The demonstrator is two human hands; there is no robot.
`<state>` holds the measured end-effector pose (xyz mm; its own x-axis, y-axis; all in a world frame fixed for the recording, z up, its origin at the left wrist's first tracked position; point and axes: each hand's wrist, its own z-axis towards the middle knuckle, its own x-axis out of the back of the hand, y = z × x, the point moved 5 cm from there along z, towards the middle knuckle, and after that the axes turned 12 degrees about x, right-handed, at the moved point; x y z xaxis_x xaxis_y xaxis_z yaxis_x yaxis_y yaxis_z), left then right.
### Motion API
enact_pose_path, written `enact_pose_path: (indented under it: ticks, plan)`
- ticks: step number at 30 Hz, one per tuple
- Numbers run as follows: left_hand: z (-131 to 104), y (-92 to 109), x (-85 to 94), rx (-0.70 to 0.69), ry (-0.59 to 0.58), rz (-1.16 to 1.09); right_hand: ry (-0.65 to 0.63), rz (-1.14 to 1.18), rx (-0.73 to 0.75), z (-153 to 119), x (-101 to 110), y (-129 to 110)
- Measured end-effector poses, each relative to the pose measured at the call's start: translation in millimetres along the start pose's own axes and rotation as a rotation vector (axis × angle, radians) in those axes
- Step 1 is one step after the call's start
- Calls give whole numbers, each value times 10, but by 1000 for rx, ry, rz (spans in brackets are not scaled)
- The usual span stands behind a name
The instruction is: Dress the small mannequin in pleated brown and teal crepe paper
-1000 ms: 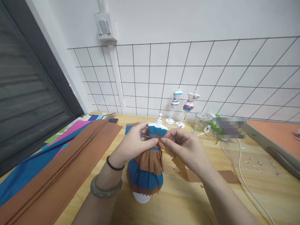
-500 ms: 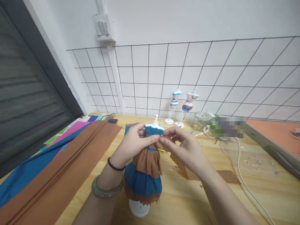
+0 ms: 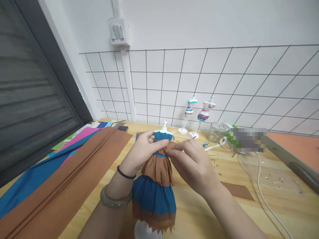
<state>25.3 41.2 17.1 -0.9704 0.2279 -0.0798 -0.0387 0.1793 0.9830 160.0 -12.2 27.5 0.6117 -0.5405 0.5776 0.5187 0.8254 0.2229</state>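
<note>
A small white dress form (image 3: pixel 164 126) stands before me in a blue and brown crepe-paper dress (image 3: pixel 154 194) with a ruffled brown layer over the blue skirt. My left hand (image 3: pixel 147 147) is closed around the form's upper body, its thumb pressed across the blue bodice (image 3: pixel 163 135). Between the pinched fingers of my right hand (image 3: pixel 194 162) is a brown paper strip (image 3: pixel 170 147), drawn out at the right side of the bodice. The far end of the strip passes under my left thumb. Below the hem shows the round white base (image 3: pixel 147 230).
Brown (image 3: pixel 99 159) and blue paper sheets (image 3: pixel 37 176) lie along the left. Behind stand two small painted dress forms (image 3: pixel 190 111) (image 3: pixel 205 113) and a glass jar (image 3: pixel 218 132). A brown paper piece (image 3: pixel 238 191), a white cable (image 3: pixel 260 179) and a grey-edged orange board (image 3: pixel 306 149) are at right.
My right hand has pulled the brown strip outward to the right, its fingers now closer together. The dress form tilts slightly differently, and the view has shifted a little.
</note>
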Motion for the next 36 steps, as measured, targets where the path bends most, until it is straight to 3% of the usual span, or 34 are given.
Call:
enact_pose_path:
  ticks: [5,12,14,17,20,23,30,36]
  plan:
    - [-38,46,10,14,58,-5,23,-38,53,16,4,-53]
    - [-21,38,47,-57,-2,-22,-23,79,28,30,-3,-59]
    - [-25,48,59,-92,-26,20,51,185,-59,31,60,-17]
    - [-43,57,66,-121,-43,113,163,311,-311,-14,134,127]
    - [-57,54,52,-125,-67,173,84,486,-588,-102,59,275]
    - [-64,46,12,-120,-157,171,-37,758,-740,-167,-72,325]
    - [-42,26,18,-119,-192,212,-74,860,-851,-176,-117,331]
    - [-25,-6,22,-117,-223,229,-122,819,-763,-121,-132,274]
